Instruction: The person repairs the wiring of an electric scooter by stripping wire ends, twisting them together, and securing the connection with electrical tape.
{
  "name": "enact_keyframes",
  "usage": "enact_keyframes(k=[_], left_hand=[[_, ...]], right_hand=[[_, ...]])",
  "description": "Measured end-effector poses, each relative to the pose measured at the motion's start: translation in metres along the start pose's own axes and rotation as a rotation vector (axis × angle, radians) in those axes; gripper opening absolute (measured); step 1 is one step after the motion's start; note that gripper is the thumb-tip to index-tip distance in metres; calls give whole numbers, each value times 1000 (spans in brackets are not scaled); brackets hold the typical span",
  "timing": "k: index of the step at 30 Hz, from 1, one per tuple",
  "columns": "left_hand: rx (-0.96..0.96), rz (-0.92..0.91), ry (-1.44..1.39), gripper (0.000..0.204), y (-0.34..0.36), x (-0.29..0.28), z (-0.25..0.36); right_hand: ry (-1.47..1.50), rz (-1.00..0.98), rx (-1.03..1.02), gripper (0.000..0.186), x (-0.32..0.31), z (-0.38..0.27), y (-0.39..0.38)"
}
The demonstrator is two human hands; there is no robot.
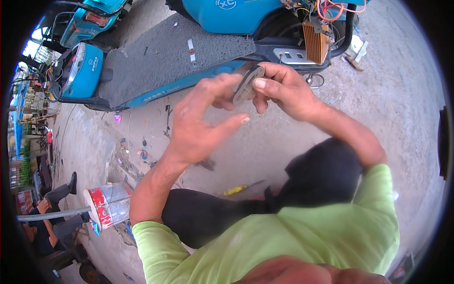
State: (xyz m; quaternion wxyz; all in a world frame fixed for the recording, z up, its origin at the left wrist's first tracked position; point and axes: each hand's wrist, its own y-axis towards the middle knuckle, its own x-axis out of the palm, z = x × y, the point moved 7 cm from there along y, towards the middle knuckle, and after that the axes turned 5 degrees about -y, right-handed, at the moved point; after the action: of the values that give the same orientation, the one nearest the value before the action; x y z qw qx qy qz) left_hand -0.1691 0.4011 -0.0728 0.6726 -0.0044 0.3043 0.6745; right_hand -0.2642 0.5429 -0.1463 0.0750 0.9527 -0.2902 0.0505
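Note:
In front of the blue electric scooter (220, 71), my right hand (287, 90) pinches a small grey, flat, oval part with a black edge (249, 85) between thumb and fingers. The part stands tilted, and I cannot make out its exact kind. Close on its left is my left hand (201, 116), thumb stretched out and fingers apart, slightly blurred. The left fingertips reach up to the part's edge; whether they touch it, I cannot tell. Below both hands, a yellow-handled screwdriver (236, 190) lies on the ground by my legs.
The scooter's grey footboard mat (165, 54) lies beyond my hands. Loose wires (326, 10) and a brown finned box (316, 43) show at its right end. A red and silver drum (109, 203) stands at left, near a seated person (52, 213). Small parts (144, 149) litter the ground.

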Motion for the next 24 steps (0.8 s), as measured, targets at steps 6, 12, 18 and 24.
enact_keyframes(k=[6,12,18,24], left_hand=[[-89,-20,-86,40,-3,-1,-10],[-395,39,-477,28,-6,-6,-29],[-424,36,-569,30,-5,-8,-36],[-410,85,-622,32,-5,-7,-36]], right_hand=[[210,-80,63,34,7,8,0],[-8,-20,18,33,4,-9,-4],[49,-81,31,34,10,-10,-6],[52,-76,27,35,11,-11,-4]])
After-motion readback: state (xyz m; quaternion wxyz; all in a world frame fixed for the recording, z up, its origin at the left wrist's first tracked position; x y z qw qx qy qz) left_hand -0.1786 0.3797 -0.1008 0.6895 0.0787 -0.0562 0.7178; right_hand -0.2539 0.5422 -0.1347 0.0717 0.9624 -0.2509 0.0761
